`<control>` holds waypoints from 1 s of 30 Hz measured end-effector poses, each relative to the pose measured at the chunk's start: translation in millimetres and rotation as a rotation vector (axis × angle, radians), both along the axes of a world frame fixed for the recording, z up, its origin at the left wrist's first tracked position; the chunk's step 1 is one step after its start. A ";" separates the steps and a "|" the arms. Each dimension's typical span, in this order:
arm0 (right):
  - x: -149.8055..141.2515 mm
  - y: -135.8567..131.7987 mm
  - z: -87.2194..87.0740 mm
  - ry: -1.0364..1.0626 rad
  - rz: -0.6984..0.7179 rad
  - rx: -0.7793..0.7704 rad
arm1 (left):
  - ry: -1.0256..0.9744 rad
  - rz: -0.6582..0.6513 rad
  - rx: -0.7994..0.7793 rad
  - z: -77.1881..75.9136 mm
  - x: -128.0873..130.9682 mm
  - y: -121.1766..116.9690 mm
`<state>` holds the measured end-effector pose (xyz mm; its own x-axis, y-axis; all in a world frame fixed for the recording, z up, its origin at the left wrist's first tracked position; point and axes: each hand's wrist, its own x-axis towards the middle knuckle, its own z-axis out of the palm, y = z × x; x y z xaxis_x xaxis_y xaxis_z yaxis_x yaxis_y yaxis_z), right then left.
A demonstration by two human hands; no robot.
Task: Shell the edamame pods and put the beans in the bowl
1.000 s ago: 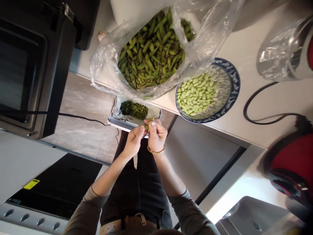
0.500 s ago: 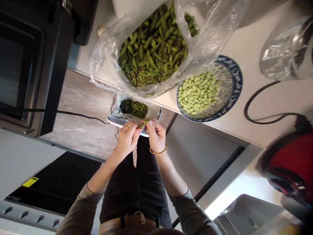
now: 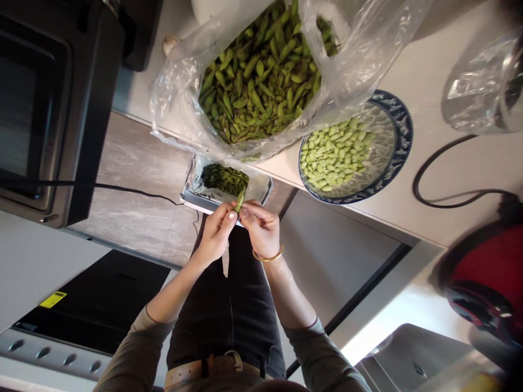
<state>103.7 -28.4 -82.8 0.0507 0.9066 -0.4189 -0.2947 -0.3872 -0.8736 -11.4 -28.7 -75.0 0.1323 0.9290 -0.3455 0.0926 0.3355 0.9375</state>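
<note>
A green edamame pod [image 3: 240, 201] points upward between my hands. My left hand [image 3: 218, 228] pinches its lower end between thumb and fingers. From the other side my right hand [image 3: 261, 226], with a gold bangle at the wrist, also grips the pod. Just beyond them a lined bin [image 3: 257, 188] holds dark green empty-looking pods [image 3: 224, 178]. On the counter above, a clear plastic bag [image 3: 175, 92] lies open around many whole pods [image 3: 261, 81]. Beside it stands a blue-patterned bowl [image 3: 402, 130] with pale green shelled beans [image 3: 333, 152].
The counter edge [image 3: 286, 177] runs between the bowl and my hands. At right are a clear jug [image 3: 482, 92], a black cord [image 3: 420, 169] and a red appliance [image 3: 486, 267]. An oven [image 3: 85, 120] and a black cooktop [image 3: 98, 299] lie to the left.
The pod has turned from lying slanted across my fingers to pointing upward. My right hand has shifted slightly down and right. The view has moved a little.
</note>
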 end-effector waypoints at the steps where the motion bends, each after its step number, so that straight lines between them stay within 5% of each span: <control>1: -0.8 0.5 1.4 -0.018 -0.005 0.009 | -0.024 0.022 -0.014 0.1 1.6 0.1; 8: -5.3 1.1 1.3 -0.168 -0.029 0.048 | 0.014 0.100 -0.007 0.2 5.2 3.6; 16: -8.8 -3.5 -11.9 -0.023 -0.048 -0.058 | 0.425 -0.046 0.341 -1.9 -5.5 11.7; 25: -10.6 1.7 -12.8 0.051 -0.077 -0.141 | 0.173 0.051 0.041 -5.9 -5.8 10.4; 30: -10.9 1.6 -12.2 0.046 -0.070 -0.146 | 0.451 -0.073 0.331 -3.1 -9.5 18.1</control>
<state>92.8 -26.8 -95.0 0.0899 0.8310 -0.5490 -0.3636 -0.4858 -0.7949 -20.9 -10.7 -78.1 0.1073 0.9914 -0.0744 0.5206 0.0077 0.8538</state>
